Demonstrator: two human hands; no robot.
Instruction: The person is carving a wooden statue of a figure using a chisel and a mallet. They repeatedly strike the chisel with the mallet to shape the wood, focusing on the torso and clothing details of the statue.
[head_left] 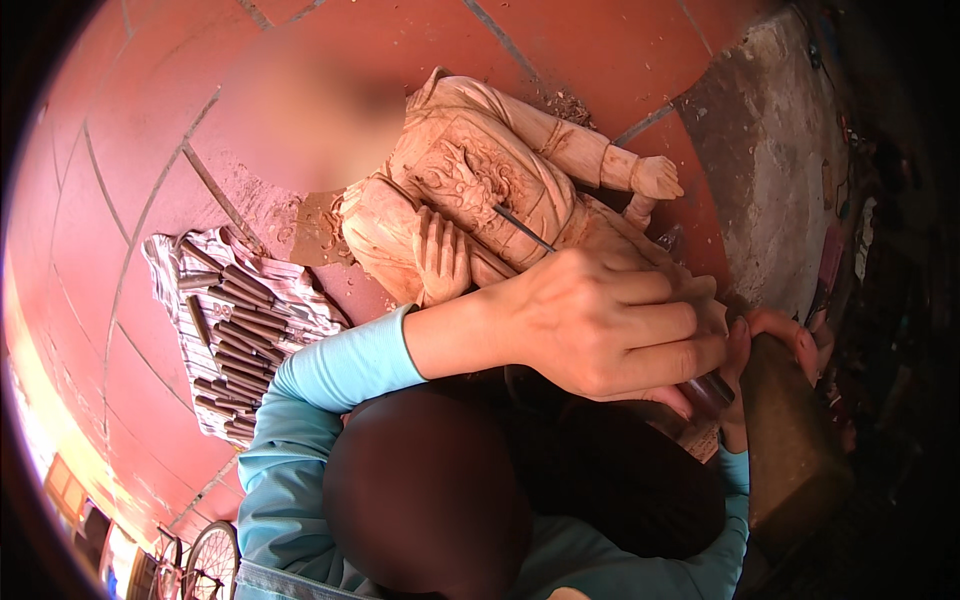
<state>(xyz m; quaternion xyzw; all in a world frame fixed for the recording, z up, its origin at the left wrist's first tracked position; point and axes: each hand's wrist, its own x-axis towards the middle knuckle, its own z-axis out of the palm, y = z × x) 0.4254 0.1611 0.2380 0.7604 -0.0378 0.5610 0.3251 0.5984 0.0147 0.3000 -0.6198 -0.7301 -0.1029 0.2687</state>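
A carved wooden figure [490, 170] lies on the tiled floor, with robe folds, a raised ornament on the chest and carved hands. My left hand [610, 325] is closed around a carving chisel [524, 228], whose thin dark blade slants to the chest carving. The chisel's dark handle end sticks out below my fingers. Beside it, my right hand [770, 338] curls its fingers around the upper part of a thick wooden mallet block [795, 440]. The mallet is close to the handle end; whether they touch I cannot tell.
Several dark-handled tools [245, 340] lie on a striped cloth [175, 290] at the left. Wood shavings [570, 108] are scattered around the figure. Red floor tiles [330, 60] stretch behind, with a grey concrete patch [770, 150] at the right. A bicycle wheel [212, 560] shows lower left.
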